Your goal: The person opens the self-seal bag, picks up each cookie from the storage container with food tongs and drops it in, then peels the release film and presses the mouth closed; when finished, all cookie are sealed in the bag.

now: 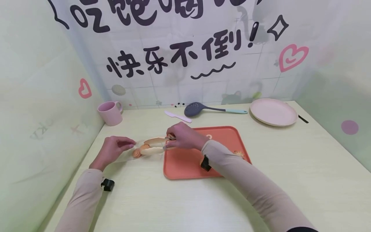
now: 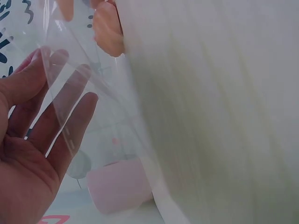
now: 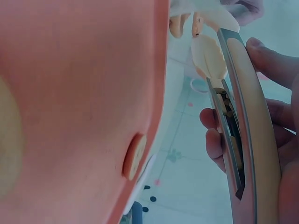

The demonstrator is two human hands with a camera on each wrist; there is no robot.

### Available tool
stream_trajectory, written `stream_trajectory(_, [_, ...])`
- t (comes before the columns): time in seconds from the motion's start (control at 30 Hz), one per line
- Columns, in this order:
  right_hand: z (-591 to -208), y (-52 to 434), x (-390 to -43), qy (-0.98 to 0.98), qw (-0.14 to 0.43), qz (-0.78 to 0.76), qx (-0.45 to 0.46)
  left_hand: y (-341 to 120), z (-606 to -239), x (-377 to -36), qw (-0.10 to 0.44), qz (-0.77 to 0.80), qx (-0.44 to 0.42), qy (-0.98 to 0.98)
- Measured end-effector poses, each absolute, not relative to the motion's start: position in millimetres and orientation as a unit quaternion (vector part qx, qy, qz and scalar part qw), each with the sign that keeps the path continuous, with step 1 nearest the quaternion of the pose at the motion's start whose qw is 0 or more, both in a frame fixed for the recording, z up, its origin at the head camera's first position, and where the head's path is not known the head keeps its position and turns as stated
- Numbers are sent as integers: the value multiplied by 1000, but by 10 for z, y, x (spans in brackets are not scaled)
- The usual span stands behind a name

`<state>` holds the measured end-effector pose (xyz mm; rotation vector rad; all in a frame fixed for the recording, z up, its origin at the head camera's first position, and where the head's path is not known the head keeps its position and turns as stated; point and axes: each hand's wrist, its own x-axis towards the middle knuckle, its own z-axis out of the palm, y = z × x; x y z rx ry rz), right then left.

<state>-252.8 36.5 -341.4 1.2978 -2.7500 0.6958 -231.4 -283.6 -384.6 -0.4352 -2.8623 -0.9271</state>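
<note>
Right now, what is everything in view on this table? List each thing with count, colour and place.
tongs: one, cream with metal arms, held over the table left of the tray, tips on a piece of orange food
food piece: one, orange, at the tong tips by the bag
clear bag: one, see-through, under the left hand
tray: one, salmon, middle of the table
mug: one, pink, back left
knife: one, pale pink, behind the tray
slotted spoon: one, grey with a mint handle, back middle
plate: one, beige, back right
left hand: pinches the bag
right hand: grips the tongs
</note>
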Motion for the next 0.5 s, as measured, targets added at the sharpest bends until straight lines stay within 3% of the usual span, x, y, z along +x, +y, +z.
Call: stream_trajectory(0.5, [-3514, -6, -2531, -896, 3, 189, 401, -2798, -3805, -2307, 54, -313, -147, -937])
